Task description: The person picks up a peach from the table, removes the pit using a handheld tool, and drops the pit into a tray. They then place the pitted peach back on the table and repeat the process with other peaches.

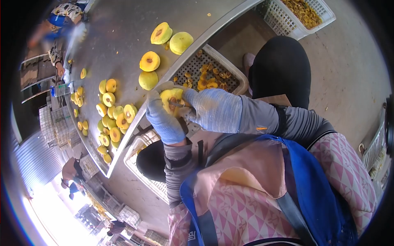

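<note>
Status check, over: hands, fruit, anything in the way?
Left hand gripping cut fruit. Right hand at its cut face, partly covering it. No obstruction visible around the hands.

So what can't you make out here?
In the head view:
- Tool: mostly covered by the right hand.
- Peach half's underside: hidden by the left hand.
- White crate's contents: mostly behind left knee and table.
- Upper-left co-worker: blurred, cut by lens edge.

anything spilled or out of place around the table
Slightly: a small scrap sits alone on the table, away from the fruit, while similar bits fill part of the crate beside it. It looks stray, nothing worse.
</note>
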Action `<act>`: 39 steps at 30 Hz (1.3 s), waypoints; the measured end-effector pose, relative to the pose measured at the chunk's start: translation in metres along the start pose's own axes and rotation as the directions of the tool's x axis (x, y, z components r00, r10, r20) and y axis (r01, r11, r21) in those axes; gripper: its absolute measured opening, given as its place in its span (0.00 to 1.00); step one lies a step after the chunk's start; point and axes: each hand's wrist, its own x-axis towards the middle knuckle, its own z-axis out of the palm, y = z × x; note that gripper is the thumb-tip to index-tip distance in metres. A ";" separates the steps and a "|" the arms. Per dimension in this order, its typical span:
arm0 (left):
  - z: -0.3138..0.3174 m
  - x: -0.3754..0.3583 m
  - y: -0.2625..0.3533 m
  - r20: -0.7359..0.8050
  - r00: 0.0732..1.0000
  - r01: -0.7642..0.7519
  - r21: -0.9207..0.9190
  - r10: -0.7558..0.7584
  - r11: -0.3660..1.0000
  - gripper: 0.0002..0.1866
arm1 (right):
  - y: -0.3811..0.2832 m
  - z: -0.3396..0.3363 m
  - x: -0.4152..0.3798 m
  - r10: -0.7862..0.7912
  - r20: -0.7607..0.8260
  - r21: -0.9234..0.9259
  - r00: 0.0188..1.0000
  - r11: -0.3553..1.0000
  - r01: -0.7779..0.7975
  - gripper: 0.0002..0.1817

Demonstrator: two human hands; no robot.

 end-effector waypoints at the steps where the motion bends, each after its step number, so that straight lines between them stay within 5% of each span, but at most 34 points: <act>1: -0.001 0.002 0.000 0.042 0.999 0.011 0.090 -0.015 0.996 0.20 | 0.001 0.000 0.000 0.003 0.013 -0.036 1.000 0.999 -0.002 0.22; 2: -0.002 0.001 -0.003 0.042 0.999 0.010 0.090 -0.014 0.996 0.20 | 0.002 0.001 0.001 0.002 0.012 -0.037 1.000 0.999 -0.002 0.22; 4: -0.001 -0.003 -0.008 0.045 0.970 -0.240 0.286 0.237 0.928 0.21 | 0.001 0.004 0.004 0.059 0.053 0.175 0.997 0.982 -0.068 0.22; 5: 0.001 -0.004 -0.008 0.047 0.970 -0.241 0.286 0.238 0.927 0.21 | 0.000 0.002 0.004 0.060 0.051 0.175 0.997 0.982 -0.068 0.22; 7: 0.008 -0.005 -0.003 -0.043 0.996 -0.082 -0.044 0.080 0.996 0.20 | -0.005 -0.005 0.005 0.114 0.144 0.114 0.983 0.985 -0.131 0.23; 11: 0.005 0.000 -0.001 0.013 0.999 -0.044 0.062 0.043 0.997 0.20 | -0.007 -0.011 0.004 0.116 0.172 -0.060 0.978 0.992 -0.107 0.22; 17: 0.003 -0.003 -0.003 -0.007 1.000 -0.025 -0.085 0.025 0.996 0.20 | -0.006 -0.009 0.006 0.084 0.153 0.126 0.985 0.987 -0.104 0.20; 20: 0.003 0.000 -0.005 0.045 0.997 0.064 -0.059 -0.062 0.996 0.20 | -0.011 -0.014 0.007 0.160 0.202 -0.081 0.966 0.986 -0.146 0.20; 23: 0.007 -0.005 -0.008 -0.073 0.996 -0.053 -0.036 0.050 0.998 0.24 | -0.001 -0.001 0.003 0.111 0.154 -0.004 0.982 0.994 -0.112 0.20; 25: 0.011 -0.006 -0.006 -0.079 0.994 -0.079 -0.045 0.075 0.996 0.24 | 0.004 0.008 0.004 -0.043 -0.051 0.115 0.998 0.992 0.048 0.19; 28: -0.001 0.002 -0.006 0.030 0.999 0.034 -0.007 -0.034 0.999 0.21 | 0.001 0.001 0.000 0.005 0.012 -0.103 1.000 0.995 -0.004 0.19; 32: -0.002 -0.004 -0.005 0.031 0.999 0.043 -0.055 -0.041 0.998 0.22 | -0.010 -0.010 0.002 0.102 0.185 -0.071 0.977 0.993 -0.090 0.20; 34: 0.001 -0.006 -0.007 -0.063 0.995 -0.086 -0.034 0.083 0.996 0.20 | -0.002 0.000 0.004 0.027 0.082 0.201 0.996 0.979 -0.043 0.20; 39: 0.008 -0.005 -0.006 -0.094 0.995 -0.036 -0.019 0.034 0.999 0.26 | -0.005 -0.003 0.004 0.103 0.146 0.052 0.984 0.992 -0.111 0.20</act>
